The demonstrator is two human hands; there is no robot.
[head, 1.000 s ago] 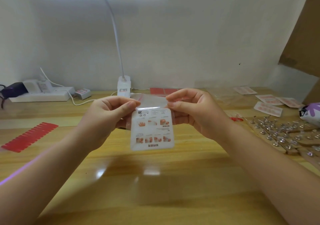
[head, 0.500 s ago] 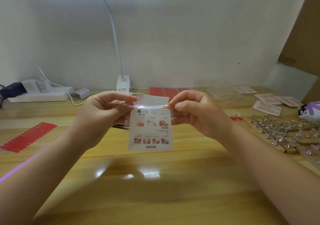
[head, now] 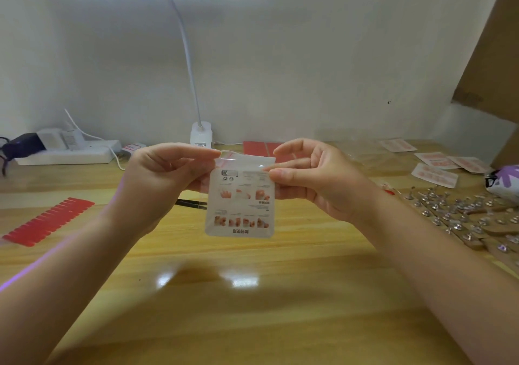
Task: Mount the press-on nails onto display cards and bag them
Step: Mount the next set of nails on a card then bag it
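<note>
Clear, glossy plastic is what I have pinched in both hands: one small bag (head: 240,196) with a white printed display card (head: 240,210) inside, rounded at its corners and seen upside down, held upright above the middle of the wooden worktop (head: 252,294). My left hand (head: 165,179) nips the bag's top left corner between thumb and forefinger; my right hand (head: 317,179) clamps thumb against fingers on the top right edge, the other fingers loosely spread. Behind the bag lies one thin dark tool (head: 191,204), flat on the wood. Near the left edge lies one sheet of red nail strips (head: 47,221), matte and set in a slanting row. Toward the right edge, many small shiny metal pieces (head: 463,213) lie scattered, too many and too blurred to count. At the back right I count four pale printed cards (head: 435,175), flat. One white lamp base (head: 201,137) stands at the back edge.
</note>
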